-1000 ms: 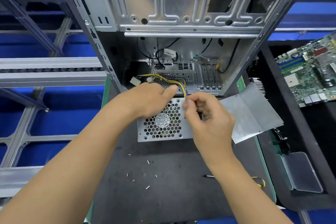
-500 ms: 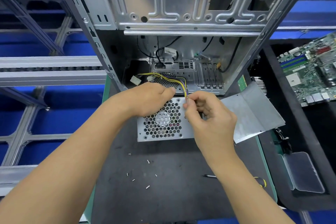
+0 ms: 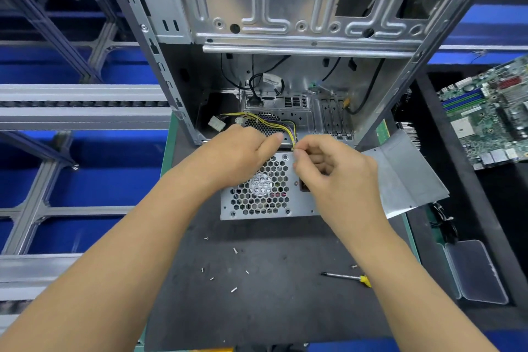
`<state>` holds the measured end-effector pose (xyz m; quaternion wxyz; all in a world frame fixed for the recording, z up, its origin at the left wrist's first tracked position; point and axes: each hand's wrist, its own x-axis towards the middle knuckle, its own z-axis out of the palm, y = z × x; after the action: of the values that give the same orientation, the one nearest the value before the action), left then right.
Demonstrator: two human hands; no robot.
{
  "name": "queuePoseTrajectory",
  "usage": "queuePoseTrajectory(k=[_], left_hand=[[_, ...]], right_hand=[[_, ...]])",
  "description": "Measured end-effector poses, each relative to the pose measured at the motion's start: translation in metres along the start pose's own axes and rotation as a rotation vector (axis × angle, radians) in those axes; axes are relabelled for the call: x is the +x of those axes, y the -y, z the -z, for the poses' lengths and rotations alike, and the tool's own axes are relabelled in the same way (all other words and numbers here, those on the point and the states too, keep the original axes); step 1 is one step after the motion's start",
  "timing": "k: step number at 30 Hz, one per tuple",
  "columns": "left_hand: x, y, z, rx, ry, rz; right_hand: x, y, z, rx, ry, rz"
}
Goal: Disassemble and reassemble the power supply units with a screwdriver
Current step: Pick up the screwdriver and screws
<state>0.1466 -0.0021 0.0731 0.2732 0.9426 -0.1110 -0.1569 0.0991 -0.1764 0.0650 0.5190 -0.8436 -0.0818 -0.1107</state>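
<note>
Power supply (image 3: 258, 188) sits on the dark mat (image 3: 257, 280) just in front of the open computer case (image 3: 285, 23), its honeycomb fan grille facing up at the camera and its long axis running left to right. Both hands meet at its far edge, where the yellow wires (image 3: 274, 124) leave it and trail back into the case. Left hand (image 3: 243, 154) rests curled on the far left corner, thumb out — I cannot tell whether it grips anything. Right hand (image 3: 328, 168) pinches the wire bundle at the exit point, so it is likely the working hand. Loose screws (image 3: 234, 250) and the screwdriver (image 3: 347, 277) lie nearer the person — untouched. A loose metal cover (image 3: 405, 174) lies to the right.
</note>
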Motion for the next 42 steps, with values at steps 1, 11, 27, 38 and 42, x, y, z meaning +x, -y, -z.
queuePoseTrajectory(k=[1, 11, 27, 38, 42], left_hand=[[0.000, -0.001, 0.000, 0.002, -0.009, -0.006], [-0.001, 0.001, -0.003, 0.044, -0.114, -0.049], [0.006, 0.002, -0.003, 0.168, -0.045, 0.040], [0.007, 0.002, -0.006, 0.397, -0.080, -0.069], [0.007, 0.004, -0.008, 0.430, -0.105, -0.105]], right_hand=[[0.001, 0.000, 0.000, -0.017, -0.004, 0.016], [0.011, 0.003, 0.006, -0.109, 0.111, 0.033], [0.018, 0.010, 0.008, -0.153, 0.185, -0.036], [0.023, 0.009, 0.009, -0.242, 0.213, 0.027], [0.024, 0.009, 0.009, -0.254, 0.233, 0.026]])
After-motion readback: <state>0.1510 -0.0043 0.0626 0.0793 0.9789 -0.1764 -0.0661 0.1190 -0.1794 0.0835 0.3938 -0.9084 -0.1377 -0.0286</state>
